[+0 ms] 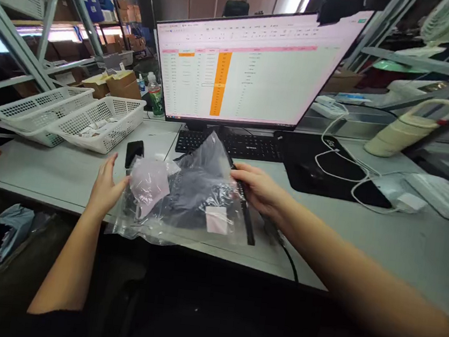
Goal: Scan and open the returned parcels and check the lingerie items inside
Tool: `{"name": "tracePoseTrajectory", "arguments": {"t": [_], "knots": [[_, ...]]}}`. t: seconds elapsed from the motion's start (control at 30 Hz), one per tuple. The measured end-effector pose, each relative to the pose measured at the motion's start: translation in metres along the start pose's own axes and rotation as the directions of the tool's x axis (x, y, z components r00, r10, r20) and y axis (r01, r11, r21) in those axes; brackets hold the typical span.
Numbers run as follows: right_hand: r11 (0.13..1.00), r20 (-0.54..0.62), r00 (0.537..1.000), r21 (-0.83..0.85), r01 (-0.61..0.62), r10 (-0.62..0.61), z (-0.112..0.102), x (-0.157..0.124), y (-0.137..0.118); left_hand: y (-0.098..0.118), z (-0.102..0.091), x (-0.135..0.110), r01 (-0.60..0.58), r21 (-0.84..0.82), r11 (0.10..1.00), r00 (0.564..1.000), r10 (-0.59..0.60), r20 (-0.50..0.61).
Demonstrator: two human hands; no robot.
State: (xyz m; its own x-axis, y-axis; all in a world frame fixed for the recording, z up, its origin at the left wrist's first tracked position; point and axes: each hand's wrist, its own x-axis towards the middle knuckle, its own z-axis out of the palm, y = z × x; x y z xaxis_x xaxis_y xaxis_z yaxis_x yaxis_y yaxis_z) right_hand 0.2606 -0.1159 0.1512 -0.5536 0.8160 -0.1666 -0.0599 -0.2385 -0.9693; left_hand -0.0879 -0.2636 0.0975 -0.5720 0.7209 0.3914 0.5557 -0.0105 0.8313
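A clear plastic bag (189,197) with a dark folded garment inside lies on the grey desk (62,171) near its front edge. A white label (217,219) and a pale pink piece (150,181) show on the bag. My left hand (105,187) rests against the bag's left side, fingers stretched out. My right hand (258,188) lies on the bag's right edge with fingers curled over it, beside a black strip (248,220). A black phone (134,152) lies just behind the left hand.
Behind the bag are a black keyboard (247,145) and a monitor (252,69) showing a spreadsheet. White mesh baskets (92,121) stand at the left, a black mouse pad (322,169) and white cables at the right. Metal shelving flanks both sides.
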Motion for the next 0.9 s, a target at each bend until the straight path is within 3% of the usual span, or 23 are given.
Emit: {"name": "tracePoseTrajectory", "arguments": {"t": [0.1, 0.2, 0.27, 0.33, 0.4, 0.43, 0.47, 0.5, 0.57, 0.63, 0.67, 0.73, 0.8, 0.9], "knots": [[0.991, 0.121, 0.991, -0.129, -0.036, 0.052, 0.003, -0.001, 0.01, 0.047, 0.022, -0.019, -0.282, -0.006, 0.959, 0.941, 0.278, 0.192], [0.932, 0.386, 0.917, -0.359, 0.049, 0.101, 0.004, -0.012, 0.006, 0.091, 0.046, -0.012, -0.357, -0.171, 0.918, 0.886, 0.391, 0.25], [0.901, 0.515, 0.85, -0.415, 0.13, 0.115, 0.006, -0.022, 0.001, 0.107, 0.061, 0.008, -0.339, -0.29, 0.895, 0.852, 0.422, 0.308], [0.892, 0.56, 0.824, -0.413, 0.183, 0.091, 0.005, -0.03, -0.002, 0.111, 0.076, 0.03, -0.264, -0.394, 0.88, 0.757, 0.442, 0.48], [0.909, 0.542, 0.839, -0.373, 0.187, 0.05, 0.0, -0.033, -0.003, 0.108, 0.087, 0.047, -0.139, -0.481, 0.866, 0.617, 0.456, 0.642], [0.922, 0.52, 0.854, -0.344, 0.176, 0.031, -0.004, -0.033, -0.003, 0.106, 0.092, 0.052, -0.082, -0.508, 0.857, 0.565, 0.46, 0.685], [0.935, 0.496, 0.868, -0.315, 0.166, 0.013, -0.008, -0.033, -0.003, 0.104, 0.096, 0.055, -0.044, -0.521, 0.852, 0.545, 0.458, 0.702], [0.941, 0.479, 0.878, -0.299, 0.159, 0.004, -0.013, -0.032, -0.004, 0.103, 0.099, 0.056, -0.028, -0.523, 0.852, 0.566, 0.445, 0.694], [0.923, 0.472, 0.881, -0.347, 0.169, 0.016, -0.019, -0.029, -0.009, 0.105, 0.101, 0.055, -0.062, -0.486, 0.872, 0.669, 0.398, 0.628], [0.853, 0.45, 0.893, -0.457, 0.253, -0.024, -0.018, -0.027, -0.02, 0.115, 0.1, 0.05, -0.149, -0.423, 0.894, 0.757, 0.378, 0.532], [0.796, 0.422, 0.902, -0.513, 0.321, -0.092, -0.014, -0.026, -0.026, 0.122, 0.098, 0.047, -0.206, -0.385, 0.899, 0.772, 0.391, 0.501], [0.636, 0.368, 0.882, -0.614, 0.468, -0.293, -0.001, -0.024, -0.041, 0.139, 0.095, 0.04, -0.339, -0.301, 0.891, 0.742, 0.45, 0.496], [0.441, 0.361, 0.823, -0.712, 0.547, -0.438, 0.017, -0.022, -0.055, 0.154, 0.092, 0.034, -0.456, -0.226, 0.861, 0.685, 0.502, 0.528], [0.237, 0.381, 0.786, -0.809, 0.539, -0.487, 0.037, -0.019, -0.066, 0.163, 0.09, 0.029, -0.534, -0.173, 0.827, 0.65, 0.533, 0.542]]}}
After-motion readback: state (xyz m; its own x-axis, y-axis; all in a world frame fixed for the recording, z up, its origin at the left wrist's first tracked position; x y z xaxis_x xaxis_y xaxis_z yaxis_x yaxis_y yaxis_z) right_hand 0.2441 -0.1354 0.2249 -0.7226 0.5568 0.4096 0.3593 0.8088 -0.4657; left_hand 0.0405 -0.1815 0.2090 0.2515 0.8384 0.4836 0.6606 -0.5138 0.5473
